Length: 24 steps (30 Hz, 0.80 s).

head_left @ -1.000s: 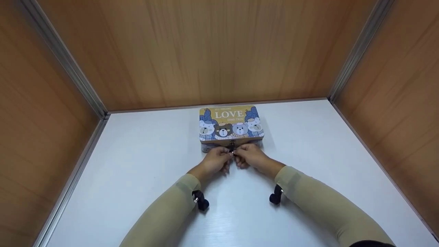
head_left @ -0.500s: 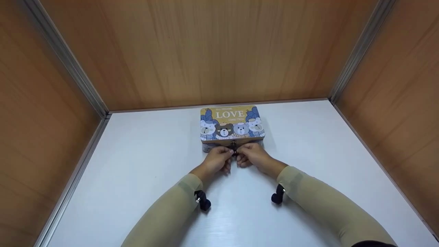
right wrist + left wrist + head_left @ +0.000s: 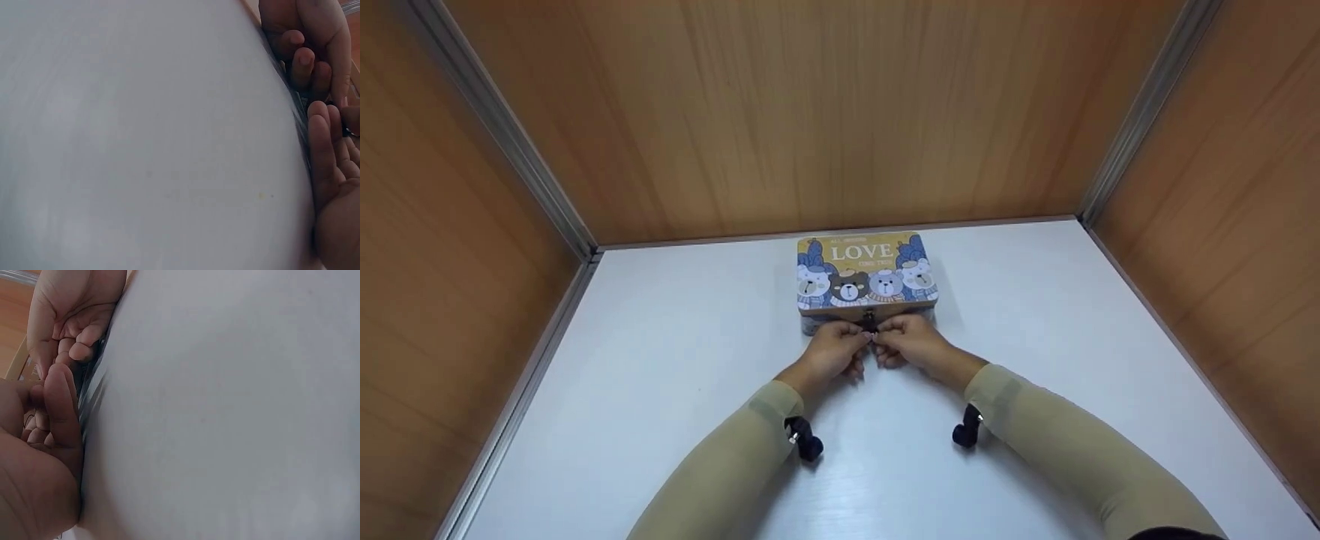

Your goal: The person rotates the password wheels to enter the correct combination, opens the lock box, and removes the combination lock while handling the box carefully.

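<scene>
A lidded tin box, printed with bears and the word LOVE, stands closed at the back of the table. At the clasp on its front hangs a small dark padlock, mostly covered by fingers. My left hand pinches it from the left between thumb and forefinger, and my right hand does so from the right. In the right wrist view, a dark bit of the padlock shows between the fingertips. The other fingers of both hands curl loosely below, close to the white surface.
The white table extends around the box and under both forearms. A wood-grain panel rises close behind the box, with similar panels at left and right. A small black camera mount hangs at the left wrist, another at the right.
Both hands stay at the front of the box with only slight finger shifts around the padlock. The box has not visibly moved on the table.
</scene>
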{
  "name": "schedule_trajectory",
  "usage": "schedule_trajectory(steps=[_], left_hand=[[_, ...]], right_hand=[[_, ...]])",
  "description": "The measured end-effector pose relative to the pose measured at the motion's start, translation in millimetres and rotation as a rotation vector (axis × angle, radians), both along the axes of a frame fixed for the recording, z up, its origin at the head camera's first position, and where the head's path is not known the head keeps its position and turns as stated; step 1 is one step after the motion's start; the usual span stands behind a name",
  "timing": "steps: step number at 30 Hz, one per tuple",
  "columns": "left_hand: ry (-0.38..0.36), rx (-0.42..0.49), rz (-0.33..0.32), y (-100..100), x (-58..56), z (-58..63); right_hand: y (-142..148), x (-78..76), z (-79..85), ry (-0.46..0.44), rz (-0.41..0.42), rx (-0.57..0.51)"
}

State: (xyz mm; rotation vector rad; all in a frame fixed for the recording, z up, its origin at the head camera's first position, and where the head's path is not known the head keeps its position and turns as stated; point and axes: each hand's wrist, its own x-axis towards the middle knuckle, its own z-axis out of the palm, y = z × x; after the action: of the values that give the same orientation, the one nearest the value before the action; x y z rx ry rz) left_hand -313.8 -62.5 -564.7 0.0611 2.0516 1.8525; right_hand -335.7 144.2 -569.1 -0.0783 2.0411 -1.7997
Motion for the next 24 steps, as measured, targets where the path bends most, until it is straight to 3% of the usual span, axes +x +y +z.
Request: schedule_trajectory(steps=[10, 17, 24], left_hand=[[-0.026, 0.035, -0.018, -3.8, -0.9, -0.1], [-0.065, 0.087, 0.012, -2.7, 0.1, -0.1], [-0.045, 0.039, 0.01, -0.8, 0.4, -1.3]], right_hand=[[-1.1, 1.7, 2.2, -0.019, -0.017, -0.026], [-1.9, 2.2, 3.2, -0.038, -0.039, -0.047], [-1.1, 2.6, 1.7, -0.025, -0.047, -0.049]])
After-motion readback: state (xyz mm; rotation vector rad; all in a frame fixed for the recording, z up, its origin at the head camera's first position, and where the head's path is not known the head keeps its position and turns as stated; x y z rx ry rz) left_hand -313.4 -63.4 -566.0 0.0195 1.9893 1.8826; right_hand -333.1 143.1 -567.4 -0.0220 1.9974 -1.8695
